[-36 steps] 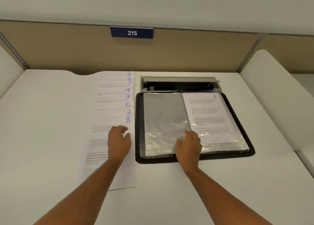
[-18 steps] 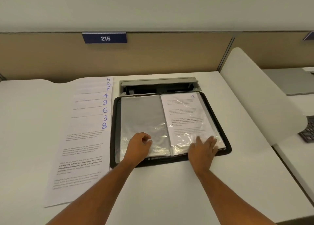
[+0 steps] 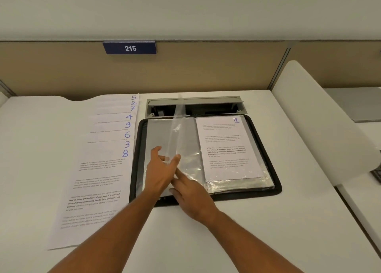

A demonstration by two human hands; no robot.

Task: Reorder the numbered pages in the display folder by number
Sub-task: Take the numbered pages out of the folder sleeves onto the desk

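The black display folder (image 3: pixel 274 182) lies open on the desk. Page 1 (image 3: pixel 226 149) sits in the sleeve on its right half. A clear empty sleeve (image 3: pixel 175 128) stands nearly upright over the left half, mid-turn. My left hand (image 3: pixel 162 169) holds that sleeve near its lower part, thumb and fingers on either side of it. My right hand (image 3: pixel 191 196) lies just below, fingers straight and pointing left along the sleeve's bottom edge. Left of the folder, the loose numbered pages (image 3: pixel 99 169) are fanned out, showing 5, 2, 7, 4, 9, 6, 3, 8 from far to near.
An open grey cable tray (image 3: pixel 193 102) is set into the desk just behind the folder. A beige partition with a blue 215 sign (image 3: pixel 129 48) stands at the back. A white curved divider (image 3: pixel 321 128) borders the desk on the right, with a keyboard corner (image 3: pixel 377 175) beyond it.
My left hand moved from the loose pages onto the folder and lifted a clear sleeve upright. My right hand slid left from the right-hand page to the sleeve's bottom edge.
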